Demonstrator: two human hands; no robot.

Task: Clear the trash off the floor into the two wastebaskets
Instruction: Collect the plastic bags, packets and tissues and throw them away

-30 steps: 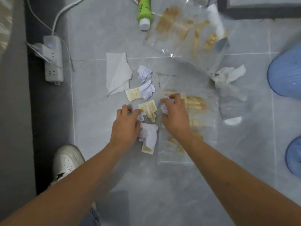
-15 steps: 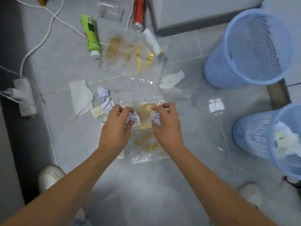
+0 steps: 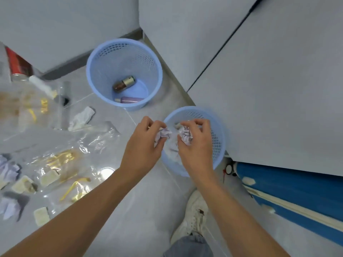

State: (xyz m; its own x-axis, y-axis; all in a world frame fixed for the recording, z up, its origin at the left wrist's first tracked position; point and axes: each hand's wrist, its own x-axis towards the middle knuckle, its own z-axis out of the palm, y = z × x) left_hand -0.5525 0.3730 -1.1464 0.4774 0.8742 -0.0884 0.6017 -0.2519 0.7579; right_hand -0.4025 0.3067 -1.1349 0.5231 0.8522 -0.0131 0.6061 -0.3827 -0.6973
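Observation:
Two blue mesh wastebaskets stand on the grey floor. The near wastebasket (image 3: 217, 134) holds white paper; the far wastebasket (image 3: 104, 52) holds two small bottles. My left hand (image 3: 143, 145) grips a crumpled paper ball (image 3: 163, 135) at the near basket's left rim. My right hand (image 3: 196, 145) grips a second crumpled paper ball (image 3: 186, 135) above the basket's opening. More trash lies at the left: clear plastic bags (image 3: 61, 164) with gold printing, crumpled papers (image 3: 8, 169), a white tissue (image 3: 81, 115) and small cream packets (image 3: 41, 216).
A red can (image 3: 17, 65) and a white tube (image 3: 41, 86) lie at the far left. White cabinet fronts (image 3: 269, 89) rise right behind the baskets. A blue object (image 3: 297, 191) lies under the cabinet at right. My white shoe (image 3: 194, 214) is near the bottom middle.
Both hands lifted a paper ball each from the floor pile and carried them right to the near wastebasket. The view swung right with them, so the pile now lies at the left.

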